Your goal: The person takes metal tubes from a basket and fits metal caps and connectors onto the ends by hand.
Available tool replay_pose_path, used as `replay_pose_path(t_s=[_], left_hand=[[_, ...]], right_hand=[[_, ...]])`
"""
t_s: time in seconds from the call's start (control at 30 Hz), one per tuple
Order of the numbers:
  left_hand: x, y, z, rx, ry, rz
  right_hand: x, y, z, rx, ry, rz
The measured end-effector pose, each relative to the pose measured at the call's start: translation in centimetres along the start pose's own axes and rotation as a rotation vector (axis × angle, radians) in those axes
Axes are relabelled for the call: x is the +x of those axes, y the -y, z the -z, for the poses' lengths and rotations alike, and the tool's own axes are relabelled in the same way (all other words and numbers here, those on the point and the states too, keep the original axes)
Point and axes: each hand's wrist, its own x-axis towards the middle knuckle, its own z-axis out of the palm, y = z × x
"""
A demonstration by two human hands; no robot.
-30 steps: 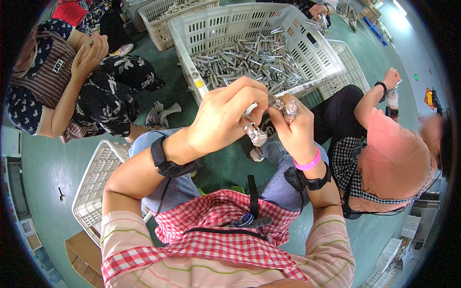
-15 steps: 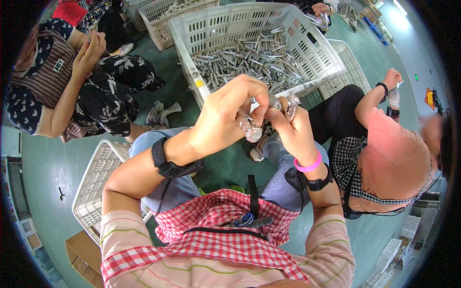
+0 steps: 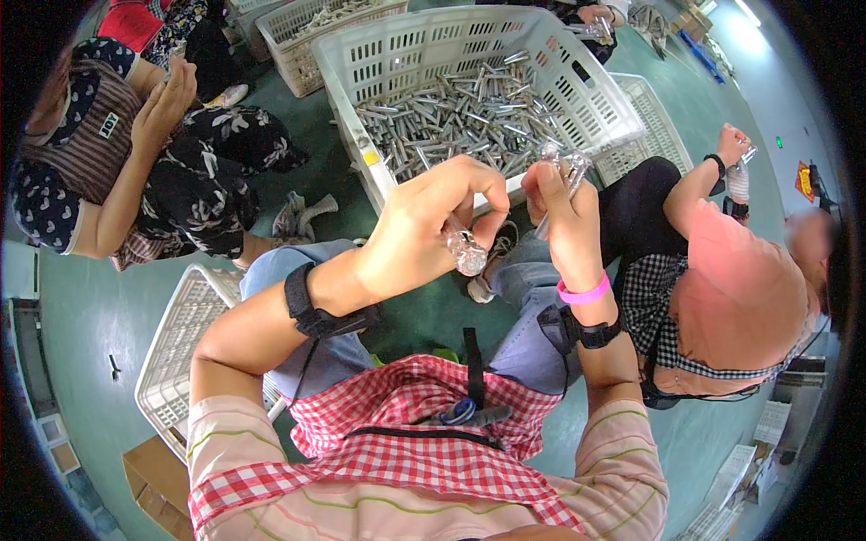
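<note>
My left hand [image 3: 424, 221] is closed, its curled fingers and thumb pinching a shiny silver piece with a rounded, glassy-looking end [image 3: 467, 254] that sticks out below them. To its right, my right hand [image 3: 570, 216] is raised with bent fingers gripping slim silver pieces [image 3: 568, 167]; their shiny ends stand out above the fingertips. How many it holds I cannot make out. A small gap separates the two hands. Just beyond them, many loose silver metal rods [image 3: 451, 113] lie in a heap inside a big white slotted plastic crate [image 3: 595, 131].
Another white crate [image 3: 185, 352] stands by my left knee, above a cardboard box [image 3: 155, 478]. Behind the big crate is a further crate [image 3: 316, 50]. Co-workers sit left [image 3: 99, 153] and right [image 3: 740, 307], close to my elbows; another co-worker's hand [image 3: 595, 20] shows at the far side.
My hands have come apart: the right moved slightly right and up with its silver pieces. My left stays nearly in place, its piece shifted a little.
</note>
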Motion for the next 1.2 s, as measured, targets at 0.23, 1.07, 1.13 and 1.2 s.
replay_pose_path(t_s=[0.23,1.07,1.13,1.2], left_hand=[[0.3,0.6,0.3,-0.134,0.023,0.247],[0.4,0.3,0.4,-0.344,-0.085,0.428],[0.5,0.2,0.4,-0.426,-0.103,0.401],[0.6,-0.1,0.4,-0.403,-0.089,0.404]], right_hand=[[-0.2,0.2,0.5,-0.117,0.104,0.149],[-0.6,-0.3,-0.5,-0.018,0.189,0.207],[-0.8,-0.1,-0.7,-0.011,0.182,0.218],[-1.0,0.4,-1.0,0.027,0.182,0.158]])
